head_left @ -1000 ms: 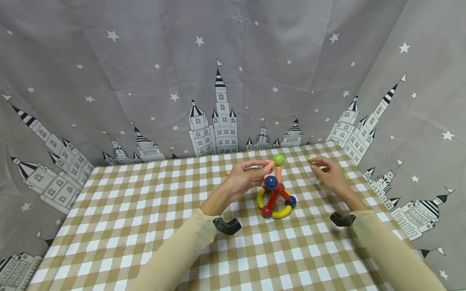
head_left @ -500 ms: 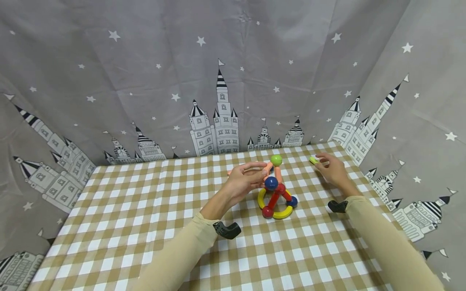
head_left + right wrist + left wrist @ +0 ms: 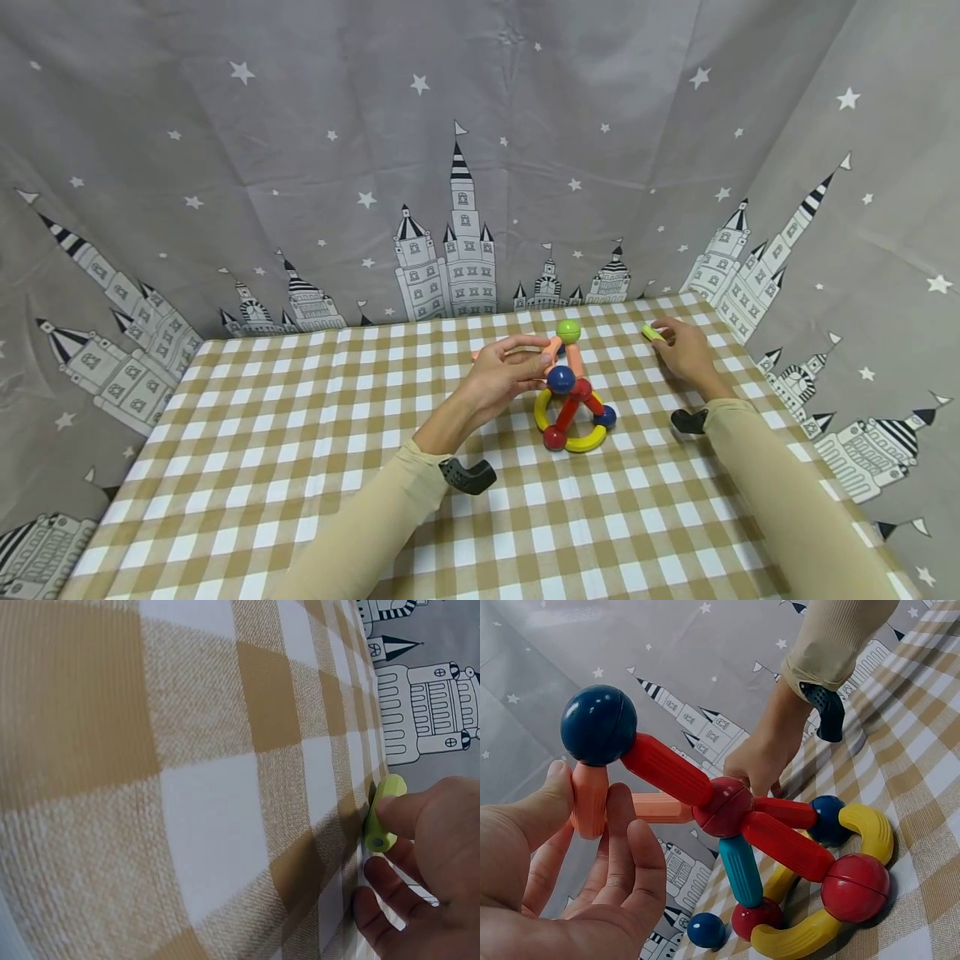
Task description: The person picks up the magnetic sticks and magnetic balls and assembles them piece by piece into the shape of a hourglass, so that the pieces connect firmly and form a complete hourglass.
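My left hand pinches an orange magnetic stick between thumb and fingers. That stick meets a large blue ball at the top of a magnetic stick-and-ball structure. A red stick joins the blue ball to a red centre ball. Below, curved yellow sticks and more balls form a ring on the cloth. Another orange stick appears below a lime green ball. At the back right, my right hand holds a lime green stick, thumb on top, against the tablecloth.
A checked tablecloth covers the table. A small dark blue ball lies loose behind the structure, and an orange piece shows past my left hand. Grey castle-print curtain rises along the table's back and sides.
My right hand has moved slightly and its fingers have closed on the lime green stick. The left hand keeps its grip, while the green ball has tilted slightly left.
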Tool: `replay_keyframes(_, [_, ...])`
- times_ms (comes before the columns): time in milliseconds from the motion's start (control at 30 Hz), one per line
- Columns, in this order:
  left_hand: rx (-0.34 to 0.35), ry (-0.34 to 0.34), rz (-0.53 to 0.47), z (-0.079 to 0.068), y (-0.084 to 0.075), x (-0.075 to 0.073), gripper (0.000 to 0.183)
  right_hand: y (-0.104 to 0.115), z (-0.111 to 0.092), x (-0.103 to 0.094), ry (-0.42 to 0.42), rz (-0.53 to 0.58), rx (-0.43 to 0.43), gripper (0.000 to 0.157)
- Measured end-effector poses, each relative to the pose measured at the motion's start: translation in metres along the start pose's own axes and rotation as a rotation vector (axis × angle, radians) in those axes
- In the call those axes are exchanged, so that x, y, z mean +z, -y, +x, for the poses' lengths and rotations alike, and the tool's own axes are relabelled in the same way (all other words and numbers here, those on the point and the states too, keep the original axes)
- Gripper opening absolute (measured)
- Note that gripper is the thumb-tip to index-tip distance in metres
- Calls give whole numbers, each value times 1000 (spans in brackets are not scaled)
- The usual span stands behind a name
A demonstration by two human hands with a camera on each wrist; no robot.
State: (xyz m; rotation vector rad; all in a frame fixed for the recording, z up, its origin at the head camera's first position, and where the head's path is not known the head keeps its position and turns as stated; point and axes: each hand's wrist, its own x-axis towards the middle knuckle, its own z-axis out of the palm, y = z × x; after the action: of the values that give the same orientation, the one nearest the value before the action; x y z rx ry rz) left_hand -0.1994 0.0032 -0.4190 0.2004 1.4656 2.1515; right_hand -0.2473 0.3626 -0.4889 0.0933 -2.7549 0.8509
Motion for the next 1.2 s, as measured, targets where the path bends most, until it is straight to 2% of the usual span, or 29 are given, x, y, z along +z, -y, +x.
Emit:
replay_keyframes(333, [-20, -2, 4, 3, 2, 1, 31, 0, -4, -6, 40, -22, -34, 34])
replay_keyframes(533, [-38, -5, 3, 4, 3, -1, 31, 7, -11, -14, 67, 40, -42, 39])
replay_keyframes(800, [-32, -8, 7, 3, 3, -3, 30, 20, -25, -28, 125, 229, 39, 44])
replay_keyframes(1033, [-27, -6, 9, 1, 3, -4, 32, 37, -39, -31, 156, 516, 8, 42])
replay_keyframes(1200, [-14, -9, 4, 1, 2, -3, 32, 58, -49, -33, 171, 615, 9, 39])
